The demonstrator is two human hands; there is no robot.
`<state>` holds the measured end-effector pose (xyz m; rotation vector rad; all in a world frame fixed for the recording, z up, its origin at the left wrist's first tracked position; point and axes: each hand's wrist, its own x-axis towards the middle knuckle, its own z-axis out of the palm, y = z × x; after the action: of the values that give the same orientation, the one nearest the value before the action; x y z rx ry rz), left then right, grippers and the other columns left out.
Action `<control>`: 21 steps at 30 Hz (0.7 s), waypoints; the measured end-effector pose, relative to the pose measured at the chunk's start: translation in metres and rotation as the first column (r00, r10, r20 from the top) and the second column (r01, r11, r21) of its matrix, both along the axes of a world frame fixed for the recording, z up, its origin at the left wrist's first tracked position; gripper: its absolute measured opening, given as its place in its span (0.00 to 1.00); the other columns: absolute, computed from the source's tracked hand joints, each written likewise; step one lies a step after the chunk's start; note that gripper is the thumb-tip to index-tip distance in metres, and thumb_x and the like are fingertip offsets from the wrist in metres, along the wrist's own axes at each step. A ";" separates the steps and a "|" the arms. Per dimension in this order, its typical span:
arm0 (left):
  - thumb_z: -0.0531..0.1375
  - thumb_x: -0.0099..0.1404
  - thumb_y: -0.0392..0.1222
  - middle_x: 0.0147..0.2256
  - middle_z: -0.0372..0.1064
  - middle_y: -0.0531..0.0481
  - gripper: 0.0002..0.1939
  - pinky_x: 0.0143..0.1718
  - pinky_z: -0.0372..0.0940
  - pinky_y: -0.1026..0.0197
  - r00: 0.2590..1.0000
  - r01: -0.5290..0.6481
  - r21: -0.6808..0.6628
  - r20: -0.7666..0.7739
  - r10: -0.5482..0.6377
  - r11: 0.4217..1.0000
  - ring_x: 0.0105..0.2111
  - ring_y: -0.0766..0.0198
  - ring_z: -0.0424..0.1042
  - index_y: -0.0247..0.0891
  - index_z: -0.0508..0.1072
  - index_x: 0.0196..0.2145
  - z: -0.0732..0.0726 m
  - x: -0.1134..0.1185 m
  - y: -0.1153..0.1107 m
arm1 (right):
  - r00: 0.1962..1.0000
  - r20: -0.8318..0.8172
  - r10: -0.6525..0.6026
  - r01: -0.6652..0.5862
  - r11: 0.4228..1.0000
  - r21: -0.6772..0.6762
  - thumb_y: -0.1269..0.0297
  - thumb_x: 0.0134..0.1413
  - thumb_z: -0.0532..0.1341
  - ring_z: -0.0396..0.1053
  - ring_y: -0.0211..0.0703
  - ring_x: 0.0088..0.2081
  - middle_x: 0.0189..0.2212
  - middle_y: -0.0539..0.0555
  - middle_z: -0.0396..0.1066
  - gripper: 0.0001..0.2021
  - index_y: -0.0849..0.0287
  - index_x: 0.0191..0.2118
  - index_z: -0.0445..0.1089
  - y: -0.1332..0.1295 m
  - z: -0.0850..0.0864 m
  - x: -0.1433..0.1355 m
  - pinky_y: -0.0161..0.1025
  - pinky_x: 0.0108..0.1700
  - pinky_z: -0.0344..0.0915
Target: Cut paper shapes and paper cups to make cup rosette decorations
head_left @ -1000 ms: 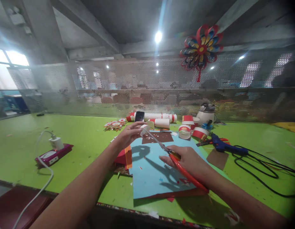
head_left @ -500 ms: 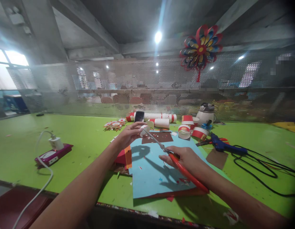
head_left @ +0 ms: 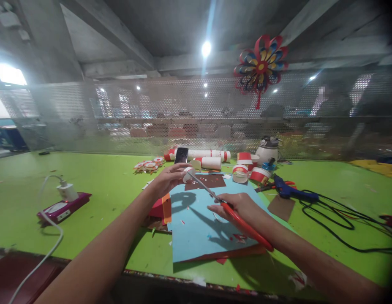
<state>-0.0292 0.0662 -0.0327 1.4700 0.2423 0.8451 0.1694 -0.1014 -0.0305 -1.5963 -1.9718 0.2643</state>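
Between the fingers and thumb of my left hand is a small white paper cup piece, held above the blue paper. My right hand is closed round the red handles of large scissors. The metal blades reach up and left, and their tip touches or overlaps the white piece; whether they are cutting cannot be seen. Under the hands, a dark brown sheet with small scraps lies at the far edge of the blue paper.
Paper cups, stacked cups, a phone and a jug stand behind. A blue glue gun with black cable lies right. A purple power strip is left. A paper flower hangs above.
The whole view has shifted slightly, so things appear a little further left. Both hands keep their hold on the white piece and the scissors.
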 end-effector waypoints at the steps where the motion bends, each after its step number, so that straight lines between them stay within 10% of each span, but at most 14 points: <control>1: 0.62 0.56 0.35 0.40 0.72 0.40 0.18 0.42 0.65 0.53 1.000 0.005 0.000 -0.009 -0.005 1.000 0.38 0.57 0.70 0.34 0.72 0.46 0.000 -0.001 0.001 | 1.000 -0.010 0.004 -0.004 1.000 -0.006 0.49 0.53 0.55 0.56 0.35 0.21 0.17 0.47 0.60 0.19 0.61 0.25 0.70 0.000 0.001 0.000 0.32 0.24 0.51; 12: 0.61 0.58 0.34 0.42 0.71 0.40 0.18 0.45 0.65 0.51 0.999 0.040 0.016 -0.009 -0.040 0.999 0.41 0.57 0.70 0.35 0.72 0.47 0.000 -0.004 0.003 | 0.968 -0.251 0.021 -0.089 0.960 -0.264 0.73 0.43 0.55 0.58 0.33 0.18 0.16 0.44 0.60 0.14 0.63 0.38 0.70 0.005 0.008 0.007 0.30 0.22 0.55; 21: 0.61 0.57 0.32 0.45 0.71 0.38 0.20 0.46 0.63 0.51 0.998 0.028 0.111 0.057 -0.034 0.993 0.43 0.56 0.69 0.35 0.71 0.49 0.006 -0.010 0.002 | 0.848 -0.496 0.186 -0.343 0.907 -0.245 0.61 0.55 0.55 0.61 0.34 0.20 0.17 0.47 0.63 0.13 0.61 0.22 0.64 -0.009 0.016 0.016 0.32 0.26 0.59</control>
<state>-0.0388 0.0681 -0.0269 1.5448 0.1304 0.8869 0.1855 -0.1107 -0.0141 -1.2709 -1.8188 1.0380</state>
